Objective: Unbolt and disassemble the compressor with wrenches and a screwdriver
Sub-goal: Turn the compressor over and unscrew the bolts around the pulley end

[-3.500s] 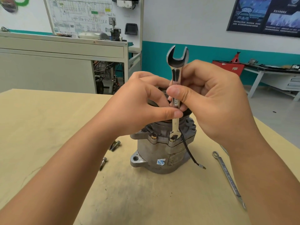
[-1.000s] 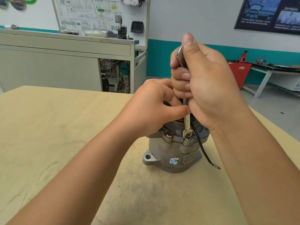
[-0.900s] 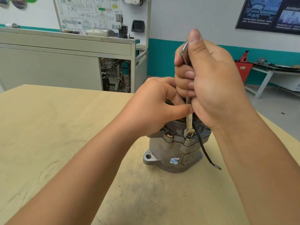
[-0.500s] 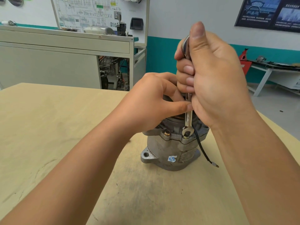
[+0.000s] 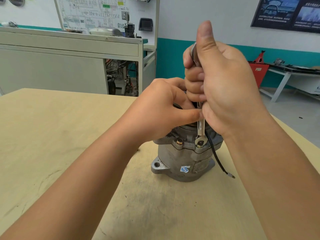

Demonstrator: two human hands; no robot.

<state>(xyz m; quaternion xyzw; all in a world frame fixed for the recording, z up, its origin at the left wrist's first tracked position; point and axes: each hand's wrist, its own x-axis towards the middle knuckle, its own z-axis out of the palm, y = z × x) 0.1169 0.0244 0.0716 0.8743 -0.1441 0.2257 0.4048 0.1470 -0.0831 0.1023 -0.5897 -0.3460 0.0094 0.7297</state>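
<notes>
Head view gives me one compressor [image 5: 183,163] upright on the counter [image 5: 52,135], two bolts [image 5: 179,142] showing and one wrench [image 5: 200,130]. My right hand [image 5: 223,87] grips the wrench upright on the right bolt; my left hand [image 5: 161,110] clasps the compressor's top, hiding it, one black wire [image 5: 216,158] dangling beside.

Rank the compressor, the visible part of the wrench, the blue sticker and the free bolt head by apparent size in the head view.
1. compressor
2. wrench, mostly hidden in the right hand
3. blue sticker and free bolt head: too alike to rank
</notes>
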